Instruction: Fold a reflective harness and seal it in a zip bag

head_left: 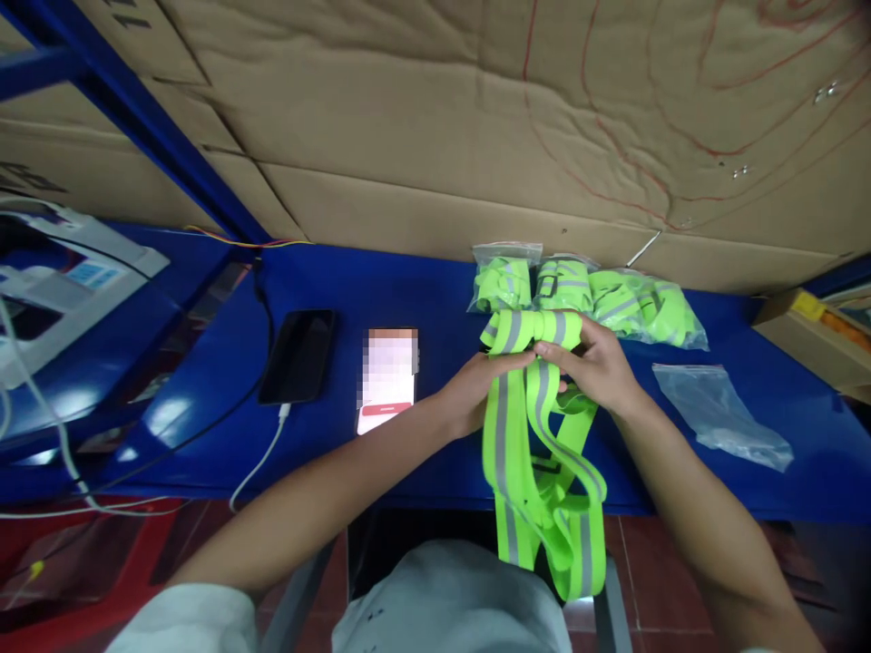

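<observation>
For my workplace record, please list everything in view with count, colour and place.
strap bundle: 1, yellow-green and grey, in both hands
strap packs: about 4, yellow-green in clear bags, table's back
flat bag: 1, clear, table's right
dark phone: 1, black, table's left
lit phone: 1, whitish screen, right of dark phone
cables: several, white and black, left
device: 1, white, far left
table: 1, blue, centre
frame: blue, upper left
cardboard: count unclear, brown, behind table
box: 1, brown, right
red item: 1, red, lower left
floor tiles: several, reddish, bottom
clothing: pale, bottom
left hand: 1, on bundle
right hand: 1, on bundle
</observation>
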A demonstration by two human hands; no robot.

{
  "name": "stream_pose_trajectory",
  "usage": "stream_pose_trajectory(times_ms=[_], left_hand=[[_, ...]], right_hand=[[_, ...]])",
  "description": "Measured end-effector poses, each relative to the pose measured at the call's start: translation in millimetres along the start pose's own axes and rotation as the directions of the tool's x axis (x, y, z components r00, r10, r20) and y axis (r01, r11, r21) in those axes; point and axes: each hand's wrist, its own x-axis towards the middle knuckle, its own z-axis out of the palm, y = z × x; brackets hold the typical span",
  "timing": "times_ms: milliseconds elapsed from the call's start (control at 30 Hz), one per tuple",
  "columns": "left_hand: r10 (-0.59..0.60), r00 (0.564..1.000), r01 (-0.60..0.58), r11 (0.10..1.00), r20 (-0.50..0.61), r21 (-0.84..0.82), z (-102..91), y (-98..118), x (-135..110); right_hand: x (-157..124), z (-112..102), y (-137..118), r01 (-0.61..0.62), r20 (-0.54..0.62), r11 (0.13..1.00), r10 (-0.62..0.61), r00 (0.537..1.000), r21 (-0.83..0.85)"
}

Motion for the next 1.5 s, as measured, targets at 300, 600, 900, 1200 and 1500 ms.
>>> stream_pose_trajectory(times_ms=[300, 600, 900, 1200, 1500], left_hand=[[-0.050, 0.992, 0.048, 0.999, 0.119, 0.013, -6.6, 5.8, 3.3], [0.107, 0.993, -0.104, 0.992, -0.046, 0.073, -4.5, 3.8, 3.6], [0.032, 0.999, -0.031, 0.999, 0.042, -0.035, -9.7, 4.0, 4.7], [0.081, 0.997, -0.083, 0.989, 0.020, 0.126, -8.0, 12.1, 2.4], [0.152, 0.988, -0.148, 0.978, -0.015, 0.150, -7.5, 10.3, 2.0]], right_hand=[[-0.6, -21.9, -7.0, 0.525, 0.177, 0.800, -0.494, 0.851, -0.292], [0.9, -28.7, -4.8, 0.050, 0.178, 0.998, -0.058, 0.982, 0.049], [-11.5, 8.0, 0.5, 0.281, -0.131, 0.906, -0.335, 0.933, -0.315], [-9.3, -9.3, -4.1, 0.633, 0.210, 0.695, -0.600, 0.772, -0.341], [2.7, -6.5, 3.8, 0.149, 0.140, 0.989, -0.148, 0.979, -0.001]])
